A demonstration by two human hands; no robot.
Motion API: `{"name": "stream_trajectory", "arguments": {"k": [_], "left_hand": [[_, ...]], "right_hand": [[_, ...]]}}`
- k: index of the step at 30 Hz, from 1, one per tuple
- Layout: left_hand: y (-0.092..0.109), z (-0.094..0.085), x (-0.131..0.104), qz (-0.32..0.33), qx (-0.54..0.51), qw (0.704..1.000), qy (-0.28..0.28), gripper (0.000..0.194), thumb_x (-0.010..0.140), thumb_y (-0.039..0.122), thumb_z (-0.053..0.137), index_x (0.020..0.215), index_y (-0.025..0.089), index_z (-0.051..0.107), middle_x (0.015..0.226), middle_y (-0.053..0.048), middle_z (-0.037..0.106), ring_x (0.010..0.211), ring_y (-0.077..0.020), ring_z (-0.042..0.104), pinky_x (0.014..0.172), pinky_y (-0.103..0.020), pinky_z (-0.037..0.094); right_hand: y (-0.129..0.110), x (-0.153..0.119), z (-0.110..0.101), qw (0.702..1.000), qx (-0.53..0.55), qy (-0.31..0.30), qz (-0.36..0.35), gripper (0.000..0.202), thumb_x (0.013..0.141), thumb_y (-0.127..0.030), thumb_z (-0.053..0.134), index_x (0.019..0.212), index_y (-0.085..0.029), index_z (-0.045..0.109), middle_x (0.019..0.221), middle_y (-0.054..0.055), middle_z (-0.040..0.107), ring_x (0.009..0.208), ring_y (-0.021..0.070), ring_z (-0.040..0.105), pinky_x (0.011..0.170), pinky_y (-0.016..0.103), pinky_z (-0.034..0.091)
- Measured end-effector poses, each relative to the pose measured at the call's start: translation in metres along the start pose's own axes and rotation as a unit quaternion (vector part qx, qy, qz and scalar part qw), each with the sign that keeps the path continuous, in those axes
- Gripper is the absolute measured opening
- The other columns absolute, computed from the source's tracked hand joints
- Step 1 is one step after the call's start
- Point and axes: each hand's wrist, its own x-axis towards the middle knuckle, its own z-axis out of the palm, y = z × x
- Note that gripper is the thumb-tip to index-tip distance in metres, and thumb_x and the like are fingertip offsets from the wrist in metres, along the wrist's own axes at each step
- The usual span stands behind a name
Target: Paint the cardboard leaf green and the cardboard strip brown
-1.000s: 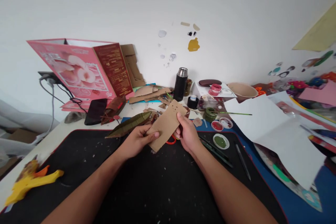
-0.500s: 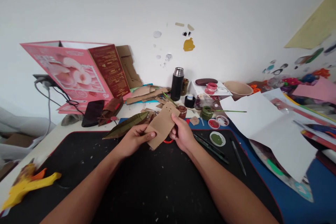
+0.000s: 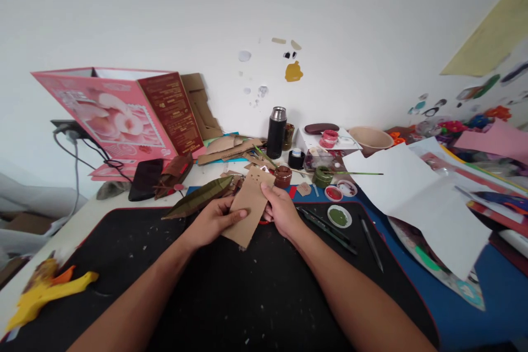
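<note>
A flat tan cardboard piece (image 3: 248,203) with a few small dark holes or dots near its top is held between both hands above the black mat. My left hand (image 3: 214,221) pinches its left edge, thumb on top. On its right edge, my right hand (image 3: 281,210) grips with the thumb on the face and fingers behind. A bit of red handle (image 3: 265,222) shows behind the cardboard by my right fingers; the rest of it is hidden. A green painted leaf shape (image 3: 198,198) lies just left of my left hand.
Beyond the hands stand a black bottle (image 3: 276,133), a brown paint jar (image 3: 282,176) and a green paint jar (image 3: 323,177). Pens (image 3: 328,229) and a green-filled lid (image 3: 339,216) lie right. A yellow glue gun (image 3: 49,291) lies left, below a pink box (image 3: 119,121).
The cardboard has shifted slightly down and left and looks flatter and more upright. Both hands still hold it. The whole view has moved a little.
</note>
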Motion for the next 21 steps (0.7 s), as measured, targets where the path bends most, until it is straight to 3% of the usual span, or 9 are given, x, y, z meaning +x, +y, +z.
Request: {"name": "stream_trajectory", "arguments": {"k": [6, 11, 17, 21], "left_hand": [[0.0011, -0.0007, 0.0005, 0.056, -0.004, 0.998, 0.002, 0.048, 0.074, 0.059, 0.09, 0.094, 0.017, 0.078, 0.082, -0.004, 0.077, 0.074, -0.0193, 0.069, 0.075, -0.034, 0.058], [0.0025, -0.0002, 0.0009, 0.034, -0.017, 0.999, 0.0, 0.05, 0.075, 0.058, 0.09, 0.099, 0.016, 0.079, 0.085, -0.005, 0.078, 0.075, -0.0195, 0.07, 0.075, -0.033, 0.057], [0.0077, -0.0039, -0.0042, -0.013, -0.001, 1.0, 0.0, 0.046, 0.076, 0.056, 0.09, 0.097, 0.017, 0.078, 0.084, -0.004, 0.077, 0.067, -0.016, 0.065, 0.065, -0.027, 0.051], [0.0065, -0.0046, -0.0046, -0.028, 0.02, 0.999, -0.017, 0.043, 0.078, 0.055, 0.088, 0.096, 0.017, 0.079, 0.083, -0.004, 0.077, 0.067, -0.0158, 0.064, 0.063, -0.026, 0.049]], "right_hand": [[0.0008, -0.003, 0.0052, 0.999, 0.035, -0.016, 0.023, 0.062, 0.072, -0.073, 0.085, 0.066, -0.021, 0.053, 0.041, -0.012, 0.036, 0.033, 0.0036, 0.025, 0.032, 0.018, 0.023], [0.0013, -0.002, 0.0039, 0.997, 0.057, -0.004, 0.046, 0.063, 0.068, -0.071, 0.088, 0.064, -0.02, 0.052, 0.039, -0.012, 0.036, 0.032, 0.0034, 0.026, 0.032, 0.017, 0.022], [-0.0006, -0.0007, 0.0027, 0.997, 0.049, 0.022, 0.047, 0.062, 0.066, -0.073, 0.088, 0.074, -0.018, 0.059, 0.045, -0.006, 0.052, 0.034, 0.0068, 0.04, 0.031, 0.016, 0.023], [0.0003, 0.0001, 0.0012, 0.998, 0.034, 0.037, 0.03, 0.062, 0.068, -0.072, 0.087, 0.07, -0.02, 0.054, 0.042, -0.01, 0.044, 0.032, 0.0048, 0.033, 0.031, 0.016, 0.022]]}}
